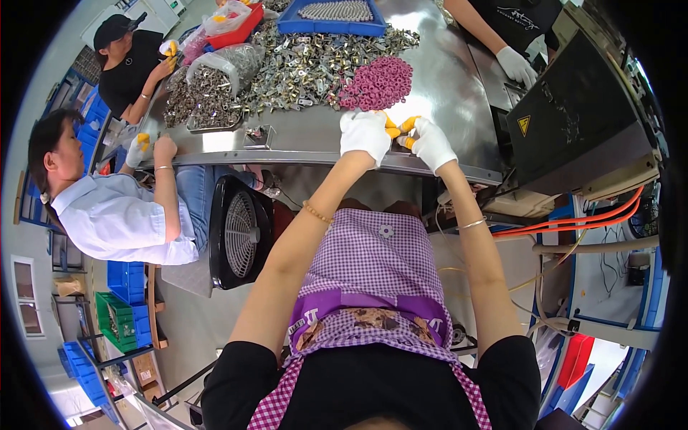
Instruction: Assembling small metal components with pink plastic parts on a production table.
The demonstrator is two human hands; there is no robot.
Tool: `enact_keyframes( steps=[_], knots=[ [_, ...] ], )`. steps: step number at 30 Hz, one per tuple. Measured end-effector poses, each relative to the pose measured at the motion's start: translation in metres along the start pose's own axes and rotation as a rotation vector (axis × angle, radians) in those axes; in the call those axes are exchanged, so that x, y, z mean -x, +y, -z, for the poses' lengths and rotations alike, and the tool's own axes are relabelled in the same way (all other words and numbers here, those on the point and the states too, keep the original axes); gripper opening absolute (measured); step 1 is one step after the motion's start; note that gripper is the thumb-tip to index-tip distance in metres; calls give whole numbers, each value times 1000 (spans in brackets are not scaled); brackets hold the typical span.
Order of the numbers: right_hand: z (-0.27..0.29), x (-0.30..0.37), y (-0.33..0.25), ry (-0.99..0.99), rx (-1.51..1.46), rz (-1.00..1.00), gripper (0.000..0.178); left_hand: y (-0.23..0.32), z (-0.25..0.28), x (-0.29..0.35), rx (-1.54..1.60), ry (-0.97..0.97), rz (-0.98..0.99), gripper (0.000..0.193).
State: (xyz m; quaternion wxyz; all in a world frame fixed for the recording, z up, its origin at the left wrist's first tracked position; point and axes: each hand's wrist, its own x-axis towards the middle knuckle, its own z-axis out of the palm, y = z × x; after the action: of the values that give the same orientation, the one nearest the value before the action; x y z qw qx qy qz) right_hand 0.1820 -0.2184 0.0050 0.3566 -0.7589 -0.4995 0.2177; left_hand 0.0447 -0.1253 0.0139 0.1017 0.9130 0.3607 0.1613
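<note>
My left hand [365, 135], in a white glove with yellow fingertips, is at the metal table's front edge, just below a pile of pink ring-shaped parts [380, 82]. Close beside it on the right is my right hand [433, 146], gloved the same way. The fingers of both are bent and pinched toward each other. Whatever they hold is too small or too covered to make out. Left of the pink pile spreads a large heap of small metal parts [301, 68], silver and brass-coloured.
A steel table [459, 93] carries a blue tray [331, 27], a red bin [240, 29] and a metal tray of small parts [204, 100]. Two people sit at the left; another person's gloved hand [516, 66] is at upper right. A black machine box [573, 107] stands right, a fan [242, 235] below the table.
</note>
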Motion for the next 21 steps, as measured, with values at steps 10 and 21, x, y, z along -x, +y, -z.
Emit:
enact_keyframes(
  steps=[10,21],
  knots=[
    [-21,21,23,229,46,412,32,-16,-3,-2,-178,175,-321,23],
    [17,17,7,284,547,27,31,-116,32,-5,52,189,377,33]
  ],
)
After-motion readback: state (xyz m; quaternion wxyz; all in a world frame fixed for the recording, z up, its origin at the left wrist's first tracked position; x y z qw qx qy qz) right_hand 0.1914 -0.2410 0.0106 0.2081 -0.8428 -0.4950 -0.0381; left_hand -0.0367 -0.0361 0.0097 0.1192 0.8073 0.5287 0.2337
